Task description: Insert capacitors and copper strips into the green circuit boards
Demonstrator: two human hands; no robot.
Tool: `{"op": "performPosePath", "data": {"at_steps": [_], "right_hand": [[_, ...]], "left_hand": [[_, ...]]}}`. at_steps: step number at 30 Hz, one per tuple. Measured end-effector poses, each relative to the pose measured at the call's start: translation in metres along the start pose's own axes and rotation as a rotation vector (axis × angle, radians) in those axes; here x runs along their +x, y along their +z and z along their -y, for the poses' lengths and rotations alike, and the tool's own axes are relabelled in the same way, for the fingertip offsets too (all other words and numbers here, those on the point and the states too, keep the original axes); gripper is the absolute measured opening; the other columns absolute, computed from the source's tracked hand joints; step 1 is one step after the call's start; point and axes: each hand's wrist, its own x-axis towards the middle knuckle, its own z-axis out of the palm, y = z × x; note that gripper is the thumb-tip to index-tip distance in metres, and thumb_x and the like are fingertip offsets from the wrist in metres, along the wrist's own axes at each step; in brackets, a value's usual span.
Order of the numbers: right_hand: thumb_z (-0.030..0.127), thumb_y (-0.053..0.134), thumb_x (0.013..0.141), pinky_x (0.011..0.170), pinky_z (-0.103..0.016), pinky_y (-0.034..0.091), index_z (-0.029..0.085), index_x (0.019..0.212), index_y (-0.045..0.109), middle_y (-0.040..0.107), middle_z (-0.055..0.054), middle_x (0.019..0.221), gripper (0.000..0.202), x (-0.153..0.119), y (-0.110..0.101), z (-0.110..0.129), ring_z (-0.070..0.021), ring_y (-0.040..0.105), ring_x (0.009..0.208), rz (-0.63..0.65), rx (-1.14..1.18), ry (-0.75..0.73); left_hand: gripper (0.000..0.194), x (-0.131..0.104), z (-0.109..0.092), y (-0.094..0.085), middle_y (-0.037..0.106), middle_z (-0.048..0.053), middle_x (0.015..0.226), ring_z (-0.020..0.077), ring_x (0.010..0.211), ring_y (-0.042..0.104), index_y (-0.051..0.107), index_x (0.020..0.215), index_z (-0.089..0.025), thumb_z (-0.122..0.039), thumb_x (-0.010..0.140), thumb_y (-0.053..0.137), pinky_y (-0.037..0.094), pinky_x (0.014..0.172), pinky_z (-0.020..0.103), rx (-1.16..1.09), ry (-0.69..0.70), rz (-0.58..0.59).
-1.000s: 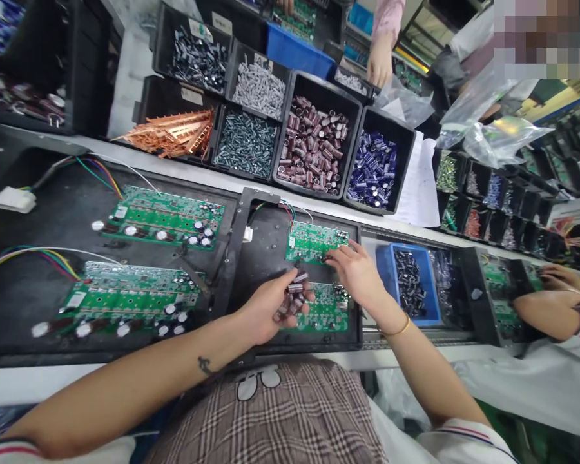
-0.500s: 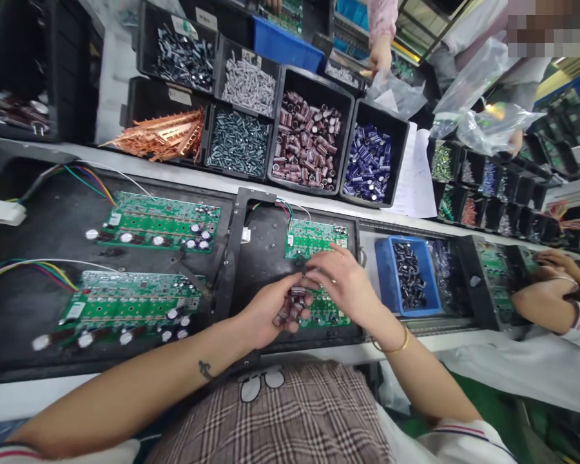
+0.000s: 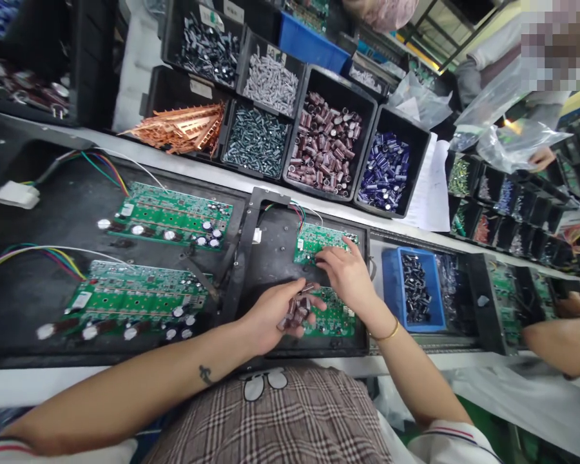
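Brown capacitors (image 3: 297, 312): lay bunched within the half-curled fingers of the left hand (image 3: 265, 316), over the left part of the near circuit board (image 3: 331, 322). Held the right hand (image 3: 350, 277) at the near edge of the far circuit board (image 3: 309, 238) in the black tray (image 3: 268, 270), fingertips drawn close together, but could not tell whether around anything.

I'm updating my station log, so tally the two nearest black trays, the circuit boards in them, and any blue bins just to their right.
Black trays: 2
Circuit boards: 4
Blue bin: 1
Total: 7
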Motion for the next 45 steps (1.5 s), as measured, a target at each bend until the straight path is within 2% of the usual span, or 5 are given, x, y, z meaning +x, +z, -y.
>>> {"op": "performPosePath", "data": {"at_steps": [7,15,22,32,45], "right_hand": [[0.015,0.040,0.096,0.116,-0.053,0.026,0.019,0.117,0.058,0.069,-0.010,0.113,0.028,-0.002,0.002,-0.001,-0.0206,0.060,0.115,0.005,-0.036,-0.171],[0.028,0.049,0.095,0.111,-0.045,0.038,0.030,0.117,0.059,0.070,0.000,0.112,0.024,-0.006,-0.028,0.028,-0.0158,0.064,0.107,0.041,0.396,-0.030],[0.029,0.050,0.095,0.114,-0.051,0.027,0.024,0.098,0.063,0.071,-0.002,0.095,0.015,0.019,-0.002,0.021,-0.0185,0.065,0.093,-0.037,0.129,0.020],[0.028,0.049,0.096,0.108,-0.046,0.040,0.021,0.096,0.065,0.070,-0.004,0.088,0.018,0.029,0.000,0.020,-0.0180,0.064,0.081,-0.012,0.066,-0.021],[0.031,0.048,0.096,0.105,-0.045,0.042,0.018,0.093,0.066,0.068,-0.004,0.080,0.023,0.030,0.006,0.024,-0.0174,0.063,0.077,-0.118,-0.056,-0.119]], "left_hand": [[0.016,-0.001,-0.001,0.001,0.068,0.006,0.081,0.0101,0.053,0.058,0.061,0.092,-0.012,-0.028,0.089,0.059,0.039,0.039,0.018,-0.032,0.102,-0.093],[0.033,0.003,-0.004,0.006,0.059,0.003,0.068,0.0102,0.049,0.055,0.058,0.075,-0.013,-0.039,0.094,0.049,0.038,0.039,0.019,-0.077,0.049,-0.118],[0.020,0.005,-0.002,0.007,0.063,0.009,0.075,0.0125,0.057,0.061,0.066,0.077,-0.008,-0.016,0.087,0.050,0.046,0.047,0.020,-0.136,-0.026,-0.030],[0.023,0.001,0.003,-0.005,0.061,0.005,0.070,0.0118,0.056,0.057,0.070,0.091,-0.012,-0.032,0.085,0.060,0.040,0.044,0.019,0.054,0.002,0.039],[0.018,0.000,0.001,0.004,0.062,0.008,0.072,0.0122,0.053,0.053,0.058,0.078,-0.012,-0.023,0.087,0.047,0.037,0.038,0.019,0.010,0.004,0.031]]}}
